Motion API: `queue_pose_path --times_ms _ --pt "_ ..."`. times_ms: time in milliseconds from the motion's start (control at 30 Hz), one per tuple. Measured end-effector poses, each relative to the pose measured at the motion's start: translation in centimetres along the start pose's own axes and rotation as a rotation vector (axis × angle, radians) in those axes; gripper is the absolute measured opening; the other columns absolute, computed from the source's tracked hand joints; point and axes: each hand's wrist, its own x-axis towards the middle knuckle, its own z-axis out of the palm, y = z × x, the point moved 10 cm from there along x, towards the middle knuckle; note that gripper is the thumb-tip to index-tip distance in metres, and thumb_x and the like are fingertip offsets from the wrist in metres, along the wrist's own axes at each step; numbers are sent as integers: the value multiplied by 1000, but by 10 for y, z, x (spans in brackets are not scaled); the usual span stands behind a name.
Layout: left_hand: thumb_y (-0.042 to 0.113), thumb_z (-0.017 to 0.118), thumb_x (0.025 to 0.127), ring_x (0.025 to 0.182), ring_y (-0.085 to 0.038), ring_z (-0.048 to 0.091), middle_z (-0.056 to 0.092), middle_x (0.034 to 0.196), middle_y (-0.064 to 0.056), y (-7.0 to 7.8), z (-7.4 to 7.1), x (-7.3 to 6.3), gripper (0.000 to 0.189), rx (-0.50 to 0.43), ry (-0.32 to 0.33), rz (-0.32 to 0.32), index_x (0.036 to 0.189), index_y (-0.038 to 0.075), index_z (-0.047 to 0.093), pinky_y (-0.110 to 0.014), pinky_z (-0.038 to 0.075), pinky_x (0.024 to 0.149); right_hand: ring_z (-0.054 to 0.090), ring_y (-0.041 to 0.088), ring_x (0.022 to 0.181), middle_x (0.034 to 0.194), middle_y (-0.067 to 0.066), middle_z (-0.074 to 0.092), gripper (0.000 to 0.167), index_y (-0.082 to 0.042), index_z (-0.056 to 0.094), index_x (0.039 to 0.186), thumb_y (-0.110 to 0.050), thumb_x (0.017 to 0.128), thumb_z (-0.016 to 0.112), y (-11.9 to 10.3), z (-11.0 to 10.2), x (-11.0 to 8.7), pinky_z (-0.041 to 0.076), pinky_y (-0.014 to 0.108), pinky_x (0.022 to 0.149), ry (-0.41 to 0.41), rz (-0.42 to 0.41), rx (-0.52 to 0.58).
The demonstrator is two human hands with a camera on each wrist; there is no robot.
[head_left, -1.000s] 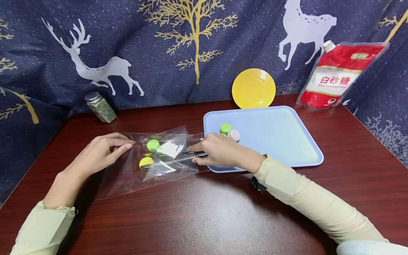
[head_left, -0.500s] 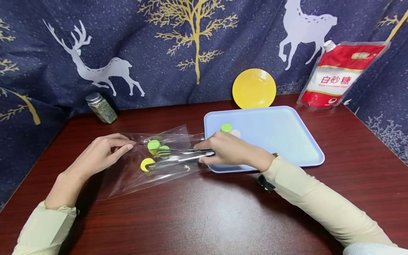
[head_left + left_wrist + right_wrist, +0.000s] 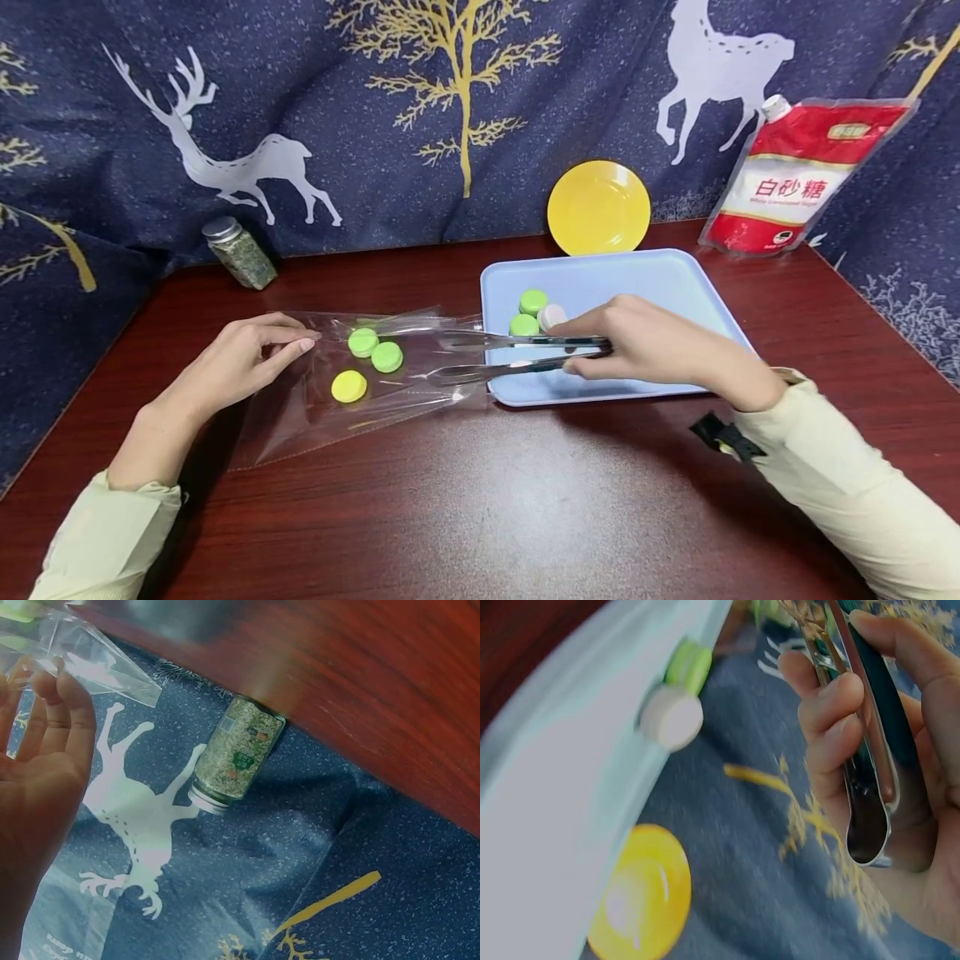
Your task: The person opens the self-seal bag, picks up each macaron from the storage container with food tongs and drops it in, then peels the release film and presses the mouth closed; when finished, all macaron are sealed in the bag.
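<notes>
Our right grip grasps tongs in head view, tips at clear bag; left grip pinches bag's edge. Two green macarons, yellow macaron lie in bag on tabletop. Left wrist: jar beyond our hand. Right wrist: white macaron on tray.

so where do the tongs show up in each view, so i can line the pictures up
Head: just below the picture's centre, the tongs run leftward from the right hand, crossing the near-left part of the blue tray.
Left wrist: not seen in this picture.
Right wrist: upper right, the tongs in the right hand.
Shared landmark: the dark blue backdrop, visible in all three views.
</notes>
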Motion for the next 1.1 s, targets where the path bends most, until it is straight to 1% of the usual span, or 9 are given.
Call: queue_pose_path --times_ms 100,167,233,333,467,600,767,933,1100 --pt "8 67 86 84 -10 58 65 93 2 -1 -1 0 12 -2 3 4 95 7 74 -16 38 72 43 -2 58 82 -11 61 31 -8 69 110 -16 80 70 5 -18 -20 36 16 51 44 11 -28" --pt "8 67 85 84 -10 58 65 93 3 -1 -1 0 12 2 7 1 95 8 74 -16 38 72 43 -2 56 79 -13 60 34 -8 69 110 -14 77 74 11 -32 -34 34 14 49 77 29 -47" --pt "8 68 85 83 -10 58 65 93 3 -2 -2 0 12 9 14 -8 95 8 74 -17 39 71 41 -2 54 73 -15 57 39 -9 68 111 -13 74 78 18 -43 -47 32 12 47 102 67 -64" --pt "9 68 84 81 -10 58 65 92 3 -3 -1 -1 12 10 16 -17 95 9 74 -19 40 68 33 -2 46 62 -18 46 41 -9 69 111 -13 72 80 28 -55 -60 28 14 43 130 116 -104" --pt "10 69 84 80 -10 57 65 93 3 -3 2 -2 13 3 12 -13 96 10 74 -20 41 67 31 -2 45 59 -18 44 39 -10 70 109 -14 72 80 37 -66 -70 27 14 43 145 165 -160" --pt "9 69 84 81 -11 58 65 93 2 -2 1 -1 13 1 17 -6 96 10 74 -18 39 68 30 -1 45 59 -18 44 38 -10 70 107 -14 70 81 44 -71 -77 26 15 44 143 206 -207" --pt "10 70 83 80 -12 57 65 92 2 -2 -3 -1 13 4 23 -30 96 11 74 -20 40 68 29 0 45 55 -16 38 40 -11 71 107 -16 69 82 54 -71 -82 26 18 45 128 261 -242" --pt "10 69 84 79 -11 57 65 92 3 -1 -3 -1 13 2 18 -37 96 11 74 -21 40 67 27 1 44 51 -15 34 41 -13 71 108 -17 69 83 68 -69 -89 26 19 44 115 326 -200" --pt "10 70 84 80 -11 57 65 93 3 -2 -1 -1 13 -3 18 -32 96 11 74 -19 39 68 30 1 44 51 -15 37 40 -14 71 107 -17 69 83 78 -62 -93 28 19 44 88 349 -134"
